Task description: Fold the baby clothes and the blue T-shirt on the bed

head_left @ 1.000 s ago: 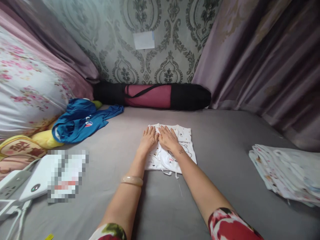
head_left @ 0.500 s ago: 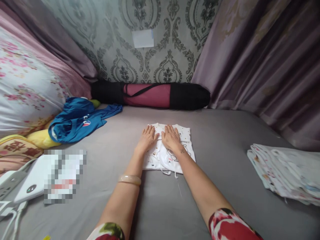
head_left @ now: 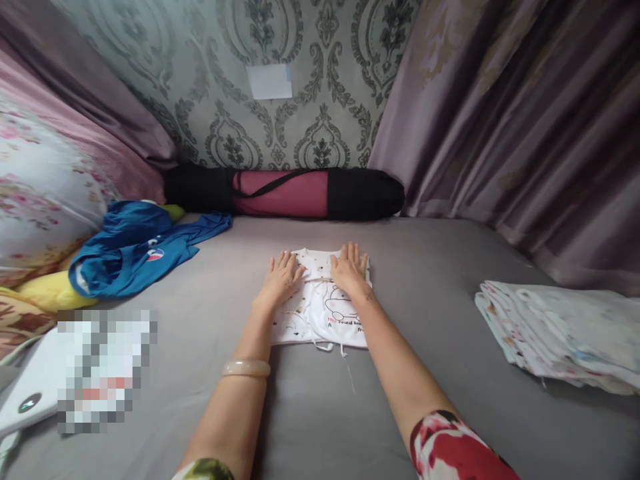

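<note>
A small white printed baby garment [head_left: 320,313] lies folded on the grey bed sheet [head_left: 310,407], its ties trailing toward me. It carries a cartoon outline and some lettering, partly covered by my right wrist. My left hand [head_left: 284,277] rests flat with its fingers stretched on the garment's upper left edge. Across the upper right part, my right hand [head_left: 351,270] lies flat too, fingers a little spread. Neither hand grips the cloth.
To the right sits a stack of folded white cloths [head_left: 560,333]. A black and maroon long bag [head_left: 280,193] lies against the wall. On the left are a blue shirt [head_left: 145,253], a yellow cushion [head_left: 55,287], a white device [head_left: 35,380] and a blurred-out item [head_left: 110,373].
My hands have moved apart on the garment, the left toward its left edge and the right toward its right edge. The whole view has shifted slightly.
</note>
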`<state>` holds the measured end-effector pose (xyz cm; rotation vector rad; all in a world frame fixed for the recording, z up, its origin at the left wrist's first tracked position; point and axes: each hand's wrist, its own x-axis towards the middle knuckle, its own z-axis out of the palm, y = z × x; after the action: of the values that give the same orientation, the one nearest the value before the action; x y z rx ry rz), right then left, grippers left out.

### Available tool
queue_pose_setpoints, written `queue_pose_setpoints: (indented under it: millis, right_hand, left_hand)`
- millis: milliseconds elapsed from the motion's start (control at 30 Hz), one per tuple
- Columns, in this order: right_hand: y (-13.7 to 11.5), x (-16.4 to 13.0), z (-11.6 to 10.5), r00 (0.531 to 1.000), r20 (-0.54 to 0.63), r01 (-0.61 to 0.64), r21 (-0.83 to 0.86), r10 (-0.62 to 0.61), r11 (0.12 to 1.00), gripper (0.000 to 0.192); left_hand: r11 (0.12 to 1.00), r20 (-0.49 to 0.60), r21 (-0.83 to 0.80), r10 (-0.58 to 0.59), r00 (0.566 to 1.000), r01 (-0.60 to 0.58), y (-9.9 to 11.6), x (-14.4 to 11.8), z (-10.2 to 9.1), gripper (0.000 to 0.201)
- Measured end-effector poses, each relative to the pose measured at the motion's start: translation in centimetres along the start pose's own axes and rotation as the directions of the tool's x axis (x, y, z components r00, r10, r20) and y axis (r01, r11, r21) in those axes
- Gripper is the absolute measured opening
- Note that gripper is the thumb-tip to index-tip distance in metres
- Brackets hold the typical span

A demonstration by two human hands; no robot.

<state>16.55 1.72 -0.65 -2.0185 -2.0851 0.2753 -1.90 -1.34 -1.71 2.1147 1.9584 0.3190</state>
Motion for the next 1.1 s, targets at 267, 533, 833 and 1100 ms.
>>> queue_pose_setpoints:
  millis: [267, 533, 833, 1100]
  right_hand:
    - [1.3, 0.2, 0.6, 0.99, 0.049, -0.125, -0.07, 0.129, 0.99, 0.069]
    - [-1.0, -1.0, -0.3, 0.993, 0.04, 0.109, -0.011, -0.109, 0.994, 0.062]
    - [-2.7, -1.9, 0.8, 0.945, 0.211, 0.257, -0.003, -0.251, 0.966, 0.064]
    - [-5.4, -1.8, 0.3, 0.914, 0.191, 0.37, -0.035, -0.357, 0.929, 0.065]
  left_hand:
    - [0.999, 0.053, -0.041, -0.032, 0.998, 0.034, -0.4, 0.2, 0.8, 0.065]
    - [0.979, -0.06, -0.199, -0.066, 0.996, 0.053, -1.4, 0.5, -0.4, 0.056]
    - [0.948, -0.168, -0.301, -0.163, 0.972, 0.107, -4.7, 0.5, -1.0, 0.05]
    - [0.947, -0.209, -0.311, -0.158, 0.965, 0.088, -5.3, 0.7, -0.8, 0.052]
